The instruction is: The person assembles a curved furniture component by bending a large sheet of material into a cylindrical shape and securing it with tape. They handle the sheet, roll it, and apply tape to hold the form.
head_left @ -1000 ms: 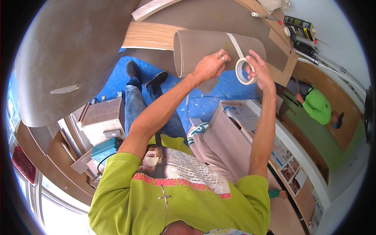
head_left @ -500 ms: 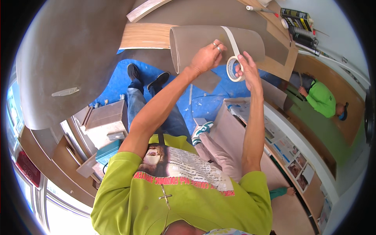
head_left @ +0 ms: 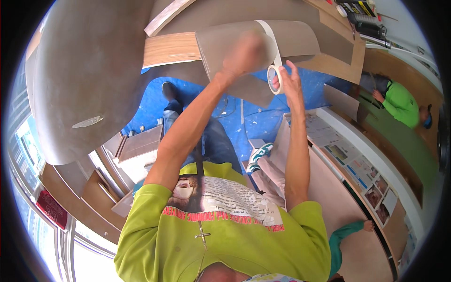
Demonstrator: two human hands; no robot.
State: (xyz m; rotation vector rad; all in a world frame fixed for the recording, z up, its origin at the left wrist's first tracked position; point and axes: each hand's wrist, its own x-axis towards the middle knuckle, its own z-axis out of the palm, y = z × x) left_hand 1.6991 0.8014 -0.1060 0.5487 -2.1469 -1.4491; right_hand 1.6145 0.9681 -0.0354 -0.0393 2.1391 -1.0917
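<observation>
A roll of cream masking tape is in my right hand, its fingers around the ring. From the ring, a pale strip of tape runs up across a rolled grey-brown sheet, which lies curled on a work surface. My left hand is over the same rolled sheet, just left of the strip. Motion smears its fingers, so their position does not show.
A large grey-brown curved panel stands on my left. Light wood lies left of the roll. Blue sheeting covers the floor. A person in bright green bends at the right. Another person's teal sleeve shows lower right.
My left hand has gone from closed fingers near the strip to a blur over the rolled sheet. The sheet's right end now looks more lifted. The view has shifted slightly.
</observation>
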